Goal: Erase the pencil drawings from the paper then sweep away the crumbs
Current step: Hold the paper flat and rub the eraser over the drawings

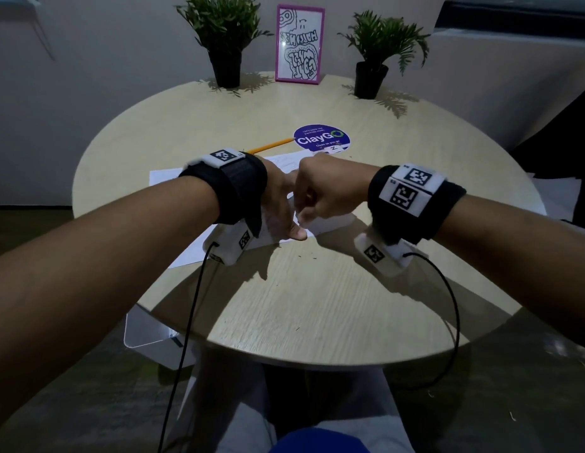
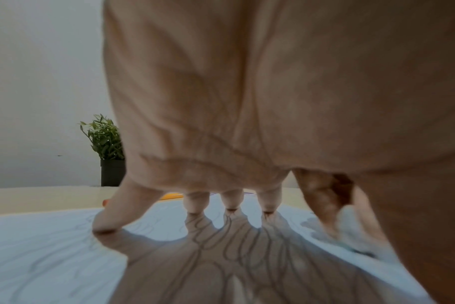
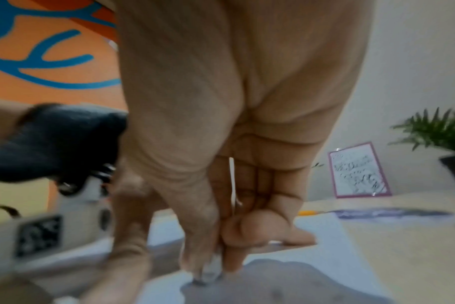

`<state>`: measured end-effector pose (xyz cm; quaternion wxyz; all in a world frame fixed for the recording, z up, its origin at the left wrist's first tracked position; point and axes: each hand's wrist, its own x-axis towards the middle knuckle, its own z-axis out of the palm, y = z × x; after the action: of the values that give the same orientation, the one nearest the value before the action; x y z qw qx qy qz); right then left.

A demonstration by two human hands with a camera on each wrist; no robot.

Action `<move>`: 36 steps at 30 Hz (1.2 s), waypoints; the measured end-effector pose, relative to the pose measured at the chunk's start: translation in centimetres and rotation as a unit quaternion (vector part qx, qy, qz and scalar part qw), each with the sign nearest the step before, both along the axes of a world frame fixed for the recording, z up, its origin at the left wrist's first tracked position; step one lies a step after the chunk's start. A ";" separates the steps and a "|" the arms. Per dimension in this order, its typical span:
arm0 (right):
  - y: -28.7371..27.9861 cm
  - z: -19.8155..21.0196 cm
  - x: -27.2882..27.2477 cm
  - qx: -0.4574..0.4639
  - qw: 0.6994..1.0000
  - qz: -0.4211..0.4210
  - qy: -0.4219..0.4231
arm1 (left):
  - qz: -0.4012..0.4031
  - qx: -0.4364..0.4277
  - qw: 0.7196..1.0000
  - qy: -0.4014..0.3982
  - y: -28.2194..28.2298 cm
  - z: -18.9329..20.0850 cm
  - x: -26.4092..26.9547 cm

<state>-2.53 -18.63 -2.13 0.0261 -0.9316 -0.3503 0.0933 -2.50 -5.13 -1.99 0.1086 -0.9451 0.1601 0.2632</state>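
A white paper (image 1: 166,178) with faint pencil drawings (image 2: 221,246) lies on the round wooden table (image 1: 317,305). My left hand (image 1: 281,204) presses on the paper, its fingers (image 2: 109,216) spread straight with their tips on the sheet. My right hand (image 1: 317,191) is curled into a fist just right of the left hand. Its thumb and fingers pinch a small whitish eraser (image 3: 211,267) whose tip touches the paper (image 3: 312,257). The eraser (image 2: 351,228) is blurred in the left wrist view. A few dark crumbs (image 1: 312,256) lie on the table near the paper's front edge.
A yellow pencil (image 1: 271,146) lies behind the paper beside a round purple sticker (image 1: 322,138) with a small white item on its near edge. Two potted plants (image 1: 225,44) (image 1: 376,60) and a pink-framed picture (image 1: 299,44) stand at the back. Cables hang from both wrists.
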 end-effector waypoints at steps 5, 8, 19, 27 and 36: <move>-0.5 -0.4 1.3 0.016 0.998 -0.038 -0.050 | -0.006 -0.022 0.999 -0.029 0.0 -0.2 -0.4; -0.1 -0.4 0.5 0.018 1.000 -0.013 0.009 | 0.005 -0.011 1.000 -0.008 0.3 -0.3 0.0; 0.3 -0.3 0.5 0.010 1.000 -0.019 0.010 | -0.012 -0.012 1.000 0.002 0.4 -0.6 0.6; 0.0 -0.5 0.5 0.018 1.000 -0.007 0.006 | 0.000 -0.015 1.000 -0.002 0.4 -0.9 0.9; -0.8 -0.6 1.0 0.026 0.999 -0.024 -0.007 | -0.012 -0.019 1.000 0.002 0.6 -1.3 1.4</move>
<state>-1.49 -19.42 -2.74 0.0501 -0.9395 -0.3301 0.0768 -1.12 -4.50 -3.24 0.0932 -0.9444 0.1770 0.2609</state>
